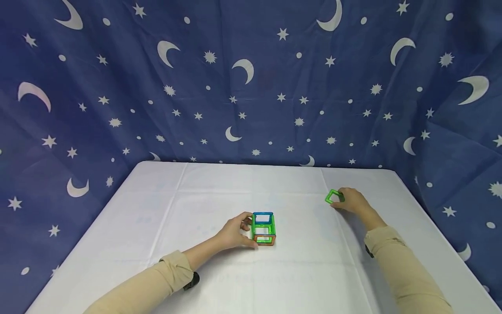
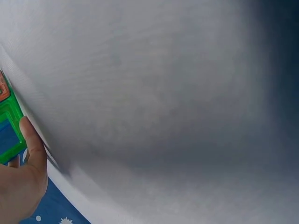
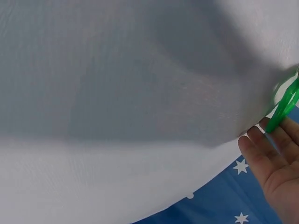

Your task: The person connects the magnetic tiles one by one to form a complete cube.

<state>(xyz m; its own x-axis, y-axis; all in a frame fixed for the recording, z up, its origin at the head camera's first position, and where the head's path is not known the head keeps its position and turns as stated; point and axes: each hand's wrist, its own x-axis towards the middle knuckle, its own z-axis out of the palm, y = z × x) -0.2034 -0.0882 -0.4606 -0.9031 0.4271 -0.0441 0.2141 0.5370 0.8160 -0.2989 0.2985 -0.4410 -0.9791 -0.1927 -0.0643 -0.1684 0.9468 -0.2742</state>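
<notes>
Near the middle of the table stands a small open-framed box of magnetic tiles (image 1: 273, 227), with green, blue and orange edges. My left hand (image 1: 232, 233) holds it from the left, thumb at the front and fingers at the side. In the left wrist view, the thumb lies against a green tile (image 2: 18, 112) of the box. Farther back on the right, my right hand (image 1: 354, 200) pinches a single green square magnetic tile (image 1: 329, 195) by its right side. The right wrist view shows this tile (image 3: 281, 109) almost edge-on at the fingertips.
A white cloth (image 1: 219, 183) with fold creases covers the table. Behind it and along both sides hangs a dark blue curtain (image 1: 266, 126) printed with moons and stars.
</notes>
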